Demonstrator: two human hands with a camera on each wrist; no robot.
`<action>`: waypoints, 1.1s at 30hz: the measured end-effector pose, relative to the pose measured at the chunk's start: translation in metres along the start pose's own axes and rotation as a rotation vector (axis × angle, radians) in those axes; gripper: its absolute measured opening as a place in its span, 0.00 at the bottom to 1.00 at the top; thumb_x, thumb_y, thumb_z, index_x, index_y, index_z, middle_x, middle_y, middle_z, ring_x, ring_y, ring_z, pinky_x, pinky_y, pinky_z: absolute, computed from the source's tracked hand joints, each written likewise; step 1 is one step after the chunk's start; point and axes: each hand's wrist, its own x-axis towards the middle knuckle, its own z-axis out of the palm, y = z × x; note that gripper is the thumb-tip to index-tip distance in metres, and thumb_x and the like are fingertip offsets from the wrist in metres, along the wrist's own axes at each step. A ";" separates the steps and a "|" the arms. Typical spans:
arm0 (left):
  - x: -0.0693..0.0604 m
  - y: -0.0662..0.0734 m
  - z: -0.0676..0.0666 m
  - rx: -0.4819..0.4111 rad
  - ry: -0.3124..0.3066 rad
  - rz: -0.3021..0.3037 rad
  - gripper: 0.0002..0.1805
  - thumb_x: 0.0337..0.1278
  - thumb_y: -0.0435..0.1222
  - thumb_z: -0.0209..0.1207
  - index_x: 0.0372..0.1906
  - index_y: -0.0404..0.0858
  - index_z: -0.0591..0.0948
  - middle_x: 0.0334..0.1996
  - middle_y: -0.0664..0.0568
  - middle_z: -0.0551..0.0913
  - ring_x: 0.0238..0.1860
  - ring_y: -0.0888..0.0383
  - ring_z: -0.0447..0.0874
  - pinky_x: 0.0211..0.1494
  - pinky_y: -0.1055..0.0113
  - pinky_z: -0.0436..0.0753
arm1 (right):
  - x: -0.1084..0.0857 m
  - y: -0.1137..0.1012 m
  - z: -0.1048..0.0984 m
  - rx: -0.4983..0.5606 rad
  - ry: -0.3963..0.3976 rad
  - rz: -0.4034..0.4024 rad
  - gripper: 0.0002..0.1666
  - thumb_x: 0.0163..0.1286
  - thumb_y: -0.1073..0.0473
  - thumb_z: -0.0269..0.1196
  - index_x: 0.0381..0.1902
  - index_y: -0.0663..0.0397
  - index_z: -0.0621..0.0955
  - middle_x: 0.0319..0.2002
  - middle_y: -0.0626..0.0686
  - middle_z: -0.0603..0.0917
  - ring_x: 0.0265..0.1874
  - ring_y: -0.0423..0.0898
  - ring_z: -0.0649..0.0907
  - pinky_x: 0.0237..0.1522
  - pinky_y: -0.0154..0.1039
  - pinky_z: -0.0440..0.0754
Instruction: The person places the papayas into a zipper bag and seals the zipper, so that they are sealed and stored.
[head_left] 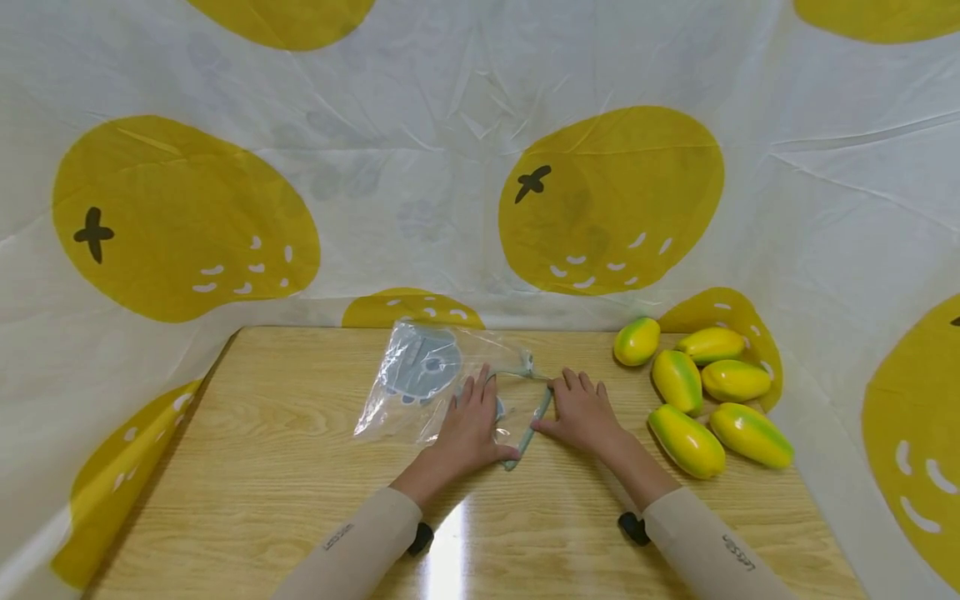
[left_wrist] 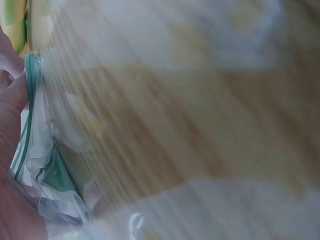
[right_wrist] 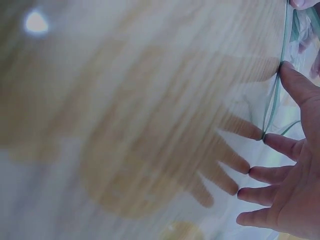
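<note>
A clear plastic zip bag (head_left: 517, 408) with a grey-blue printed figure and a green zip edge lies flat on the table, its mouth spread toward the right. My left hand (head_left: 474, 425) rests on the bag with fingers extended and the thumb at the near end of the zip edge. Across the mouth, my right hand (head_left: 583, 410) touches the green zip strip (head_left: 537, 417) with thumb and forefinger spread apart. In the right wrist view, the right hand's fingers (right_wrist: 270, 194) are straight and fanned over the tabletop. The left wrist view shows only part of the left hand (left_wrist: 12, 130) beside the green zip.
Several yellow-green fruits (head_left: 678, 382), shaped like papayas, lie in a group to the right of my right hand. The wooden table (head_left: 277, 467) is bordered at the back and sides by a white cloth (head_left: 420, 200) with large yellow fruit prints.
</note>
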 end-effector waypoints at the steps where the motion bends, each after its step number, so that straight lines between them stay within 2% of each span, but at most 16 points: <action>1: 0.000 0.000 0.000 0.002 -0.001 0.000 0.76 0.35 0.68 0.76 0.83 0.34 0.49 0.85 0.42 0.40 0.82 0.35 0.48 0.75 0.33 0.64 | -0.001 0.001 0.001 0.007 0.007 -0.005 0.51 0.61 0.31 0.71 0.67 0.62 0.75 0.72 0.70 0.69 0.70 0.70 0.68 0.65 0.79 0.63; 8: 0.001 0.000 -0.001 0.019 0.010 0.026 0.76 0.34 0.68 0.76 0.83 0.35 0.49 0.85 0.43 0.39 0.82 0.35 0.48 0.74 0.30 0.62 | -0.005 0.002 0.002 0.054 0.044 -0.060 0.49 0.61 0.33 0.72 0.68 0.61 0.74 0.72 0.69 0.68 0.71 0.74 0.67 0.65 0.79 0.64; 14: 0.001 0.002 -0.002 0.038 0.014 0.043 0.76 0.34 0.68 0.76 0.83 0.36 0.49 0.85 0.44 0.39 0.82 0.36 0.47 0.74 0.28 0.62 | -0.010 0.008 -0.005 0.159 0.038 -0.100 0.45 0.63 0.37 0.73 0.69 0.58 0.76 0.74 0.71 0.67 0.73 0.75 0.66 0.68 0.78 0.62; 21: 0.002 0.002 -0.001 0.062 0.040 0.061 0.78 0.33 0.69 0.76 0.84 0.37 0.46 0.85 0.44 0.39 0.82 0.35 0.48 0.72 0.27 0.62 | -0.022 0.018 -0.027 0.245 0.057 -0.139 0.43 0.65 0.44 0.73 0.70 0.61 0.74 0.74 0.70 0.67 0.71 0.70 0.71 0.68 0.68 0.71; 26: 0.002 0.002 -0.001 0.088 0.064 0.076 0.78 0.32 0.70 0.75 0.84 0.37 0.47 0.85 0.44 0.40 0.82 0.35 0.50 0.71 0.26 0.65 | -0.034 0.032 -0.043 0.284 0.040 -0.126 0.43 0.67 0.45 0.72 0.73 0.60 0.71 0.76 0.69 0.64 0.74 0.70 0.67 0.69 0.69 0.69; 29: 0.003 0.002 0.000 0.094 0.073 0.076 0.79 0.31 0.70 0.76 0.84 0.37 0.48 0.85 0.44 0.40 0.82 0.36 0.51 0.71 0.27 0.65 | -0.043 0.044 -0.053 0.323 0.021 -0.107 0.46 0.68 0.43 0.71 0.75 0.58 0.68 0.78 0.66 0.61 0.76 0.68 0.64 0.71 0.69 0.66; 33: 0.003 0.002 0.000 0.086 0.080 0.068 0.79 0.29 0.70 0.77 0.84 0.37 0.48 0.85 0.45 0.40 0.82 0.36 0.51 0.71 0.27 0.65 | -0.054 0.060 -0.064 0.358 0.037 -0.098 0.48 0.67 0.40 0.71 0.75 0.58 0.67 0.78 0.65 0.63 0.76 0.67 0.64 0.71 0.69 0.65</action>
